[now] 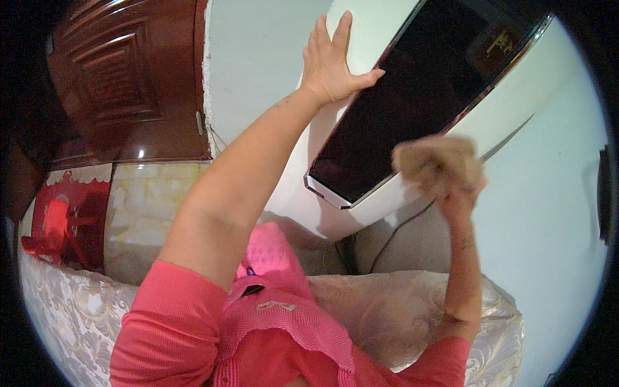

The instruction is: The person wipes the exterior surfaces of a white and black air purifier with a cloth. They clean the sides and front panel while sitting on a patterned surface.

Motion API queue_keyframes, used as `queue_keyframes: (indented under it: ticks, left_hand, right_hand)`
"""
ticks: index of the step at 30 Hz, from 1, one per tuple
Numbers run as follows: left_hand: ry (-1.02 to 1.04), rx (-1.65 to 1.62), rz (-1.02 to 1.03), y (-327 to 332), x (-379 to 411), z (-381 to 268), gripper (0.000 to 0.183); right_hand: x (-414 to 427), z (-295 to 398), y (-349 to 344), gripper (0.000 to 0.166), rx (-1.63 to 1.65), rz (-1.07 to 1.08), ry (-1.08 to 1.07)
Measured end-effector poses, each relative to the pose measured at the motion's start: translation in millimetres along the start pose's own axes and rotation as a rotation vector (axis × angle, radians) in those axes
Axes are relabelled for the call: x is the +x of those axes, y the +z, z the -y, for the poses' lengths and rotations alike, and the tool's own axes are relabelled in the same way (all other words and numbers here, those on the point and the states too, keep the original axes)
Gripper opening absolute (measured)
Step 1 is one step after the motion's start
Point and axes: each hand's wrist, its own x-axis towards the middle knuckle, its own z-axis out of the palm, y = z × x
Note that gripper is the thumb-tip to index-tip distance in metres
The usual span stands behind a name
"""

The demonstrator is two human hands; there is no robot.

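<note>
A long white appliance, whose kind I cannot tell, has a glossy black front panel and runs diagonally from the centre to the upper right. My left hand lies on its white casing with fingers spread, the thumb reaching the black panel's edge. My right hand, blurred, is closed around a brown cloth at the panel's lower right edge. The cloth hides part of the casing there. A dark cable runs below the appliance.
Patterned fabric covers a padded surface beneath me. To the left are a brown panelled door, a marbled floor and a red item on a red mat. A pale wall rises at the right.
</note>
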Motion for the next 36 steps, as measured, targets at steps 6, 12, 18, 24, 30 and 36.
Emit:
queue_keyframes:
  ticks: [6, 12, 18, 24, 30, 36]
  left_hand:
    - [0.027, 0.023, 0.000, -1, -1, 2, 0.114]
    - [0.038, -0.003, -0.021, 2, -2, 3, 0.111]
    - [0.023, -0.046, 0.012, -2, -2, -2, 0.109]
    - [0.046, -0.044, 0.005, 2, -1, 4, 0.112]
    - [0.055, -0.025, -0.011, 10, 0, 9, 0.113]
    - [0.089, -0.026, -0.033, 13, -1, 20, 0.113]
  right_hand:
    - [111, -19, -44, 0.062, 0.094, -0.484, 0.238]
    - [62, 51, 27, 0.067, 0.111, -0.704, 0.403]
    - [-61, 181, 129, 0.070, 0.427, -0.040, 1.131]
    - [-160, 276, 161, 0.078, 0.724, -0.157, 1.679]
    - [-162, 257, 174, 0.075, 1.238, -0.391, 1.961]
    - [-32, 198, 67, 0.081, 1.154, -0.590, 1.623]
